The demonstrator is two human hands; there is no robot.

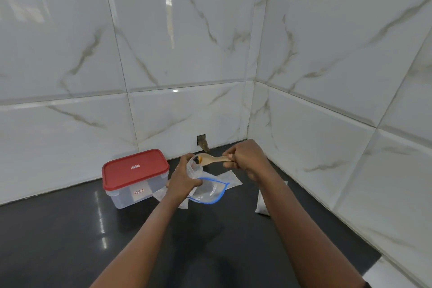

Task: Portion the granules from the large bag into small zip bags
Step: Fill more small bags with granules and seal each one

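Your right hand [245,159] is wrapping curled fingers round the handle end of the pale wooden spoon [211,159], whose bowl is carrying a few dark and orange granules [198,159] right at the mouth of the small clear plastic zip bag [194,169]. Your left hand [184,179] is gripping that bag round its upper part, fingers curled, holding it upright and open above the glossy black counter [70,229]. The film is looking thin, limp and slippery, probably weighing almost nothing, so I judge a hold near the rim is stopping the mouth collapsing. The large clear bag with the blue edge [210,190] is lying flat just below your left hand, near the clear plastic box with the red lid [135,168].
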